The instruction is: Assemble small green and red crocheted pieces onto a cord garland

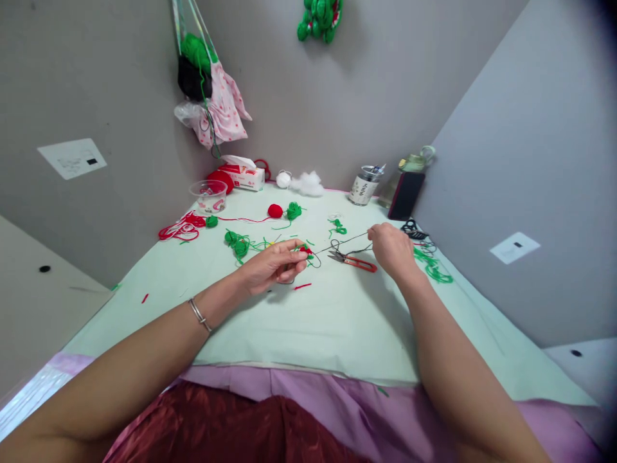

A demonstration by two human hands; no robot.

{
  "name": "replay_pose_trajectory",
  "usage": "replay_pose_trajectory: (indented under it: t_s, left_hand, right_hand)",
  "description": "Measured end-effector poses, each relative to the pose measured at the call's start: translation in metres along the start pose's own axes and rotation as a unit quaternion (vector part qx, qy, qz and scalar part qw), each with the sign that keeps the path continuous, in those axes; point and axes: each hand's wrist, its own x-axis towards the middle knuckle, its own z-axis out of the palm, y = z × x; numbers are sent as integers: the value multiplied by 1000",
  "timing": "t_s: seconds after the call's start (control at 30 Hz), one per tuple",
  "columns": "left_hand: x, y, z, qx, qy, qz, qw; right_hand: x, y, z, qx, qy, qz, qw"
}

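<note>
- while the l hand (274, 265) is pinching a small red/green pc (306, 252) over the table (313, 328), the r hand (391, 249) is mostly closed, holding dark thread (349, 240)
- thread's running p straight btwn hands
- orange-handled snips (354, 261) are lying btwn them too
- red yarn ball (275, 211) is sitting farther back, nxt to green yarn (294, 211)

Near cloth (308, 334) open, thread (348, 241) beyond

Top centre: I see a bunch of green knitted yarn shapes (320, 18) cut off | Upper right: pale green bottle (411, 162) partly behind black, flat phone (406, 196) | Centre: left hand (274, 265) covers part of red-and-green yarn piece (306, 251)
</note>
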Motion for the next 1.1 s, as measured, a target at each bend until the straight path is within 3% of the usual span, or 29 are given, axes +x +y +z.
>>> replay_pose_trajectory:
  t_s: [0.17,0.27,0.33,0.4,0.47,0.5,0.53,0.6,0.7,0.8,0.93,1.1]
  left_hand:
    - [-2,4,3,-2,-4,5,1000]
    - [-2,4,4,-3,2,-3,1000]
    - [-1,3,5,0,5,-6,1000]
    - [0,2,5,5,6,-6,1000]
    - [0,1,5,8,12,-1,1000]
    - [0,1,5,9,14,0,1000]
    - [0,1,5,10,17,1,1000]
    - [0,1,5,11,17,-3,1000]
    - [0,1,4,10,13,-10,1000]
    - [1,1,3,6,11,-8,1000]
    - [1,-1,2,4,14,-7,1000]
    - [2,-3,4,6,52,2,999]
  right_hand:
    - [4,17,-2,-27,-12,63,998]
    - [-3,2,-10,150,-2,28,988]
    - [-14,-20,-19,359,-62,-44,930]
    - [-29,-43,-29,517,-178,-135,826]
    - [-41,-59,-37,556,-271,-221,754]
    - [-44,-62,-39,547,-296,-255,740]
    - [-46,-64,-41,529,-306,-280,741]
    - [-46,-61,-40,491,-286,-292,769]
    - [-40,-54,-33,452,-226,-258,823]
    - [-36,-52,-28,428,-193,-233,852]
    - [-36,-53,-26,419,-188,-224,860]
    - [-33,-51,-22,498,-198,-149,831]
